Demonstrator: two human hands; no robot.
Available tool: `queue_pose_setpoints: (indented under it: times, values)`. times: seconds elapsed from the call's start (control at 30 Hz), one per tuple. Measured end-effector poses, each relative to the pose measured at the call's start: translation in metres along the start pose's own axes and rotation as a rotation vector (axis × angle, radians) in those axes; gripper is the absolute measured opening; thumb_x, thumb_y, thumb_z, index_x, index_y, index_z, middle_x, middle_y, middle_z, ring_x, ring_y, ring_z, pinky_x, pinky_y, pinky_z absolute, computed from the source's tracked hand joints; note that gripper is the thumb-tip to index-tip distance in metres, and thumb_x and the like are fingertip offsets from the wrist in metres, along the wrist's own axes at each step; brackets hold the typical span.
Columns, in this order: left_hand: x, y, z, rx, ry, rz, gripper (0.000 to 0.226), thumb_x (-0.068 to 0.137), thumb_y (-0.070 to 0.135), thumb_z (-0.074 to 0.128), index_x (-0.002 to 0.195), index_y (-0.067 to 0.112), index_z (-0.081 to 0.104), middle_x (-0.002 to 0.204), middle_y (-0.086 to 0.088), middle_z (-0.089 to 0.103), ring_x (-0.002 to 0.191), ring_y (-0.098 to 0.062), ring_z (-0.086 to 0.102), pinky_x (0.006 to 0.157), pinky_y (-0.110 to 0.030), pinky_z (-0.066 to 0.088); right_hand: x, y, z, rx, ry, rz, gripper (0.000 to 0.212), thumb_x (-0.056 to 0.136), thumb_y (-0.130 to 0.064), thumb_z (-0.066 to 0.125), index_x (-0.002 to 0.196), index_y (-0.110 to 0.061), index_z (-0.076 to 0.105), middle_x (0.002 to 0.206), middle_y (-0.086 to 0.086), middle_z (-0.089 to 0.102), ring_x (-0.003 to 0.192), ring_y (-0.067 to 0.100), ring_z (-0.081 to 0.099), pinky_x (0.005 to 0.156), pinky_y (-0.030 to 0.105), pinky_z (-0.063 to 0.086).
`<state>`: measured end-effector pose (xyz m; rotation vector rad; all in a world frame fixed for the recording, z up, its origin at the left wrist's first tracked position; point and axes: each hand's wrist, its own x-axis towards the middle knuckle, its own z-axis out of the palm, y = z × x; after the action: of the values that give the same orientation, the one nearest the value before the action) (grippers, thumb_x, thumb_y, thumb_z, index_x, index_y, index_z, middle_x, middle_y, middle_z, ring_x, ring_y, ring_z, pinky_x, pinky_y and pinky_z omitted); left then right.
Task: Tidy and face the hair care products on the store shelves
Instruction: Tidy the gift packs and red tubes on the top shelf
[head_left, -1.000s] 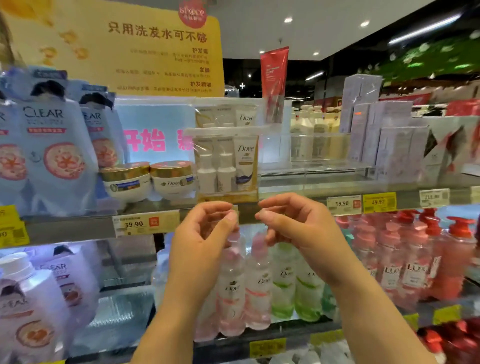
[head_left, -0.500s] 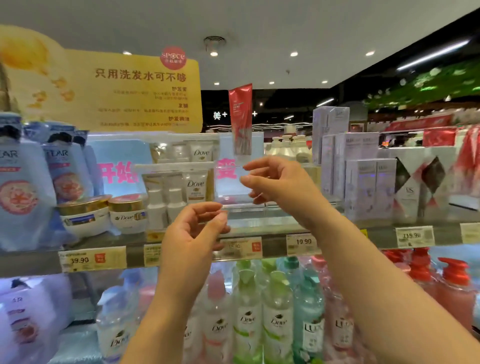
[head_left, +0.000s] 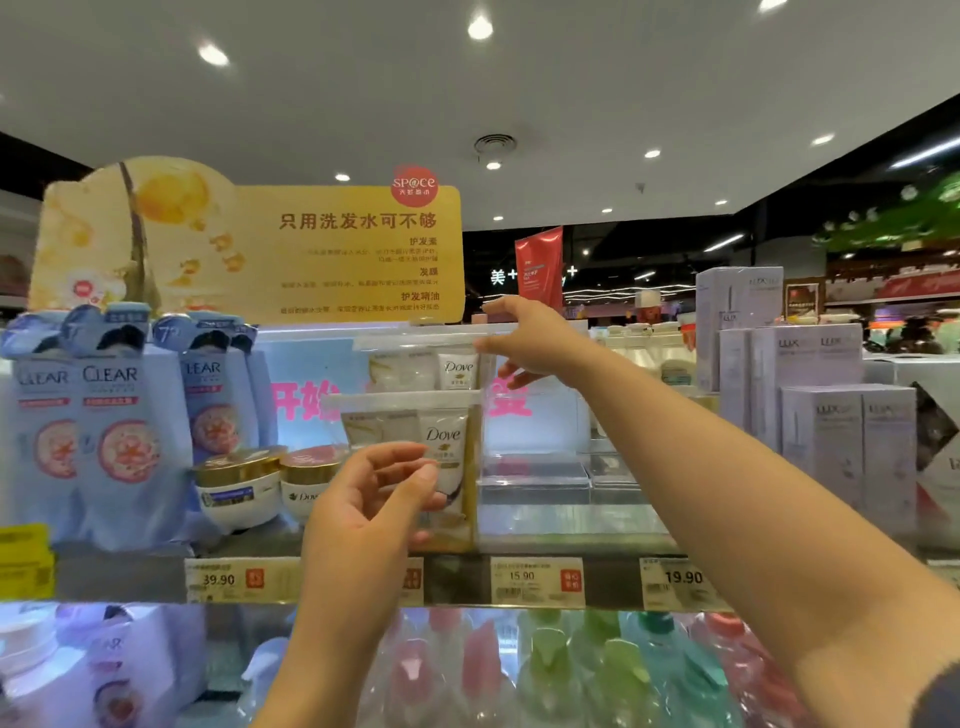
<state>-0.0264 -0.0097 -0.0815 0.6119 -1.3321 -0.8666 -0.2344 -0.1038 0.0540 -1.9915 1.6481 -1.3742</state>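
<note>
Since half a second ago the right hand (head_left: 535, 343) has reached further up and forward, from in front of the clear divider to the top corner of the rear Dove travel pack (head_left: 426, 364), while the left hand (head_left: 374, 499) has stayed low with fingers loosely curled. Now the right arm stretches out nearly straight, thumb above and fingers below, pinching the rear pack's upper right edge. The left hand hovers palm-in with thumb and fingers apart, in front of the front Dove travel pack (head_left: 410, 447); whether it touches the pack cannot be told, and it grips nothing.

Both packs stand upright on the top shelf (head_left: 571, 525), long axis vertical, printed fronts facing the camera, the rear one directly behind and above the front one. Each holds a white tube reading "Dove".

Left of the left hand sit two gold-lidded Dove jars (head_left: 244, 488), then blue pouches (head_left: 111, 441) marked "CLEAR". Below the hands, shelf tags (head_left: 537, 579) read 39.90, 15.90 and 19.90. Right of the right arm stand pale boxes (head_left: 831, 415) marked "LUX". Above hangs a yellow sign (head_left: 311, 249) with Chinese text and a red "SP@CE" badge.
</note>
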Motion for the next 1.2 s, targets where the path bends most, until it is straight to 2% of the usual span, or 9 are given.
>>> queue_pose_setpoints:
  times: [0.17,0.3,0.37,0.5,0.63,0.8,0.87,1.0,1.2]
  values:
    - [0.006,0.001,-0.010,0.012,0.050,0.022,0.010,0.089,0.016,0.066,0.098,0.019,0.069,0.088,0.001,0.075,0.080,-0.018,0.073,0.062,-0.031,0.056,0.015,0.002,0.006,0.112,-0.041,0.035,0.036,0.101,-0.030,0.056,0.136,-0.022,0.054,0.115,0.005,0.064,0.071,0.023,0.069,0.073,0.049,0.064]
    - [0.008,-0.001,-0.015,0.024,0.077,0.024,0.011,0.089,0.016,0.065,0.099,0.018,0.069,0.090,0.000,0.075,0.080,-0.018,0.073,0.066,-0.037,0.058,0.021,-0.004,0.002,0.218,-0.024,0.101,0.041,0.107,-0.040,0.037,0.139,-0.019,0.053,0.115,0.012,0.055,0.068,0.026,0.066,0.062,0.039,0.063]
    - [0.009,-0.003,-0.017,0.017,0.094,0.027,0.012,0.089,0.014,0.065,0.101,0.016,0.069,0.092,-0.003,0.075,0.080,-0.020,0.074,0.065,-0.037,0.057,0.024,-0.004,-0.003,0.274,-0.039,0.130,0.045,0.107,-0.038,0.038,0.146,-0.016,0.047,0.122,0.018,0.051,0.063,0.025,0.065,0.053,0.033,0.059]
    - [0.013,-0.006,-0.021,0.009,0.122,0.029,0.015,0.087,0.014,0.065,0.102,0.014,0.069,0.094,-0.005,0.075,0.082,-0.024,0.073,0.060,-0.032,0.057,0.025,-0.005,-0.012,0.243,-0.080,0.118,0.042,0.105,-0.026,0.050,0.145,-0.016,0.049,0.112,0.018,0.054,0.061,0.022,0.066,0.051,0.028,0.057]
    - [0.016,-0.008,-0.017,0.001,0.128,0.028,0.013,0.088,0.014,0.065,0.100,0.014,0.069,0.094,-0.006,0.074,0.083,-0.025,0.073,0.062,-0.035,0.055,0.025,-0.004,-0.012,0.167,-0.173,0.098,0.042,0.097,-0.019,0.065,0.137,-0.017,0.053,0.113,0.011,0.060,0.061,0.019,0.067,0.062,0.034,0.063]
    - [0.018,-0.009,-0.013,-0.003,0.108,0.010,0.014,0.087,0.016,0.065,0.100,0.017,0.068,0.092,-0.002,0.075,0.081,-0.023,0.073,0.063,-0.035,0.055,0.026,0.003,0.004,0.090,-0.230,0.088,0.052,0.093,-0.005,0.065,0.142,-0.015,0.051,0.105,0.016,0.068,0.068,0.024,0.066,0.070,0.040,0.064]
    - [0.018,-0.008,-0.013,-0.006,0.101,0.005,0.020,0.080,0.021,0.066,0.099,0.017,0.068,0.092,-0.003,0.075,0.079,-0.023,0.073,0.063,-0.036,0.056,0.024,0.005,0.011,0.095,-0.263,0.067,0.043,0.091,0.001,0.065,0.129,-0.019,0.059,0.099,0.014,0.071,0.069,0.025,0.066,0.074,0.042,0.064]
    - [0.020,-0.007,-0.015,-0.031,0.106,0.006,0.032,0.067,0.026,0.065,0.096,0.014,0.069,0.090,-0.006,0.075,0.075,-0.023,0.073,0.063,-0.040,0.055,0.026,0.010,0.021,0.115,-0.191,0.027,0.038,0.089,0.005,0.065,0.115,-0.024,0.060,0.090,0.007,0.074,0.067,0.020,0.072,0.067,0.035,0.064]
    - [0.016,-0.009,-0.018,-0.037,0.097,0.007,0.032,0.067,0.026,0.065,0.096,0.015,0.069,0.090,-0.007,0.075,0.074,-0.024,0.073,0.061,-0.038,0.055,0.024,0.018,0.025,0.218,-0.073,0.016,0.041,0.088,0.007,0.066,0.118,-0.020,0.060,0.091,0.005,0.071,0.067,0.019,0.067,0.058,0.030,0.061]
